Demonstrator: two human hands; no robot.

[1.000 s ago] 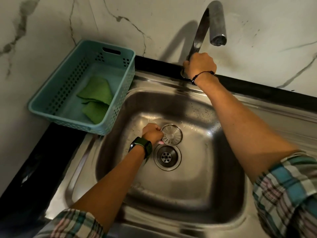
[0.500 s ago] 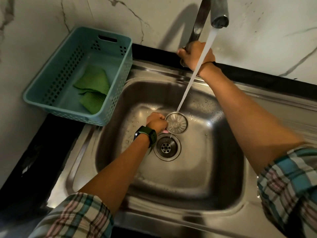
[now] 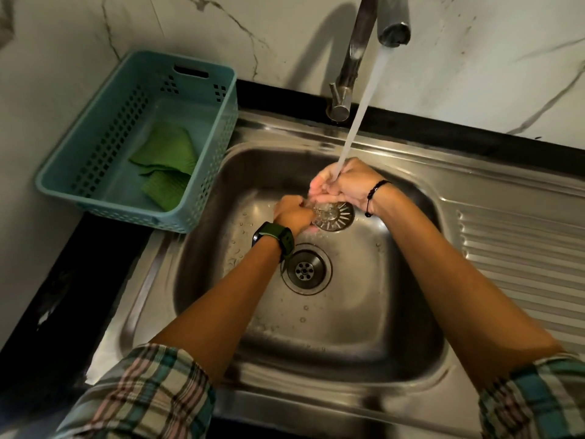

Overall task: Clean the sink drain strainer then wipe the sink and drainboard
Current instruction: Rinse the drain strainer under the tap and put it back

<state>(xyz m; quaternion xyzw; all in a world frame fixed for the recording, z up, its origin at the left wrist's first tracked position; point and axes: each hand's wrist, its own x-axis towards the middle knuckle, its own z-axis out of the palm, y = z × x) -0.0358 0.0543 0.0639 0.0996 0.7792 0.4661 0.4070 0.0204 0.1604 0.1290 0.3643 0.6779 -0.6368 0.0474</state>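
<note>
1. Left hand (image 3: 292,215) grips the drain strainer (image 3: 337,216) by its left edge; right hand (image 3: 345,185) curls over its top, under the faucet (image 3: 364,42) stream.
2. Strainer held above the sink (image 3: 364,327) basin, behind the open drain (image 3: 306,269).
3. Ribbed drainboard (image 3: 522,248) lies right; teal basket (image 3: 202,128) with green cloths (image 3: 164,172) sits left.

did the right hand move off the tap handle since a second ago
Yes. The right hand has left the tap base at the back rim and come down and forward into the sink, joining the left hand at the strainer.
</note>
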